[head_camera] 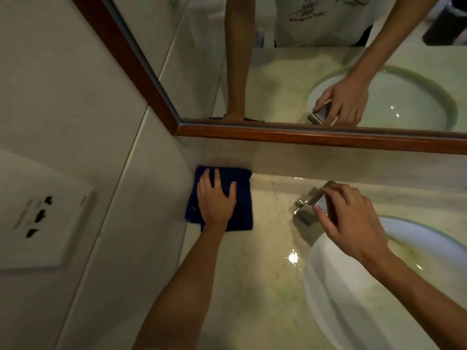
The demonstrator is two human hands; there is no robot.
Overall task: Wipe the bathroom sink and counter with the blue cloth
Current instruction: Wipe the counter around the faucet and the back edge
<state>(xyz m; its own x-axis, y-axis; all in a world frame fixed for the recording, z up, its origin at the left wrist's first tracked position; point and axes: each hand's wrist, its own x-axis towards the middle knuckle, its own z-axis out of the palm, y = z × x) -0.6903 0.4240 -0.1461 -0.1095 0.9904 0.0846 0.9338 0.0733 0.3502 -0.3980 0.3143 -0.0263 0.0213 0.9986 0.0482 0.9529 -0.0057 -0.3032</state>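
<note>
Cut off at the right edge, the white sink [336, 294] is partly hidden by the right hand [353, 221], whose curled fingers grip the chrome faucet [307, 210]. Farther back, the blue cloth [242, 198] is pressed flat on the marble counter [252, 274] in the wall corner by the spread left hand [216, 198].

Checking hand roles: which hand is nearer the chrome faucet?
Right. The right hand grips the chrome faucet; the left hand presses the blue cloth flat in the counter's corner.

- I can see lettering on the white shirt [328, 18] reflected in the mirror [252, 72], but it is reversed and blurred; I can't read it.
- I see faint print beside the holes of the wall socket plate [43, 218], too small for me to read.
</note>
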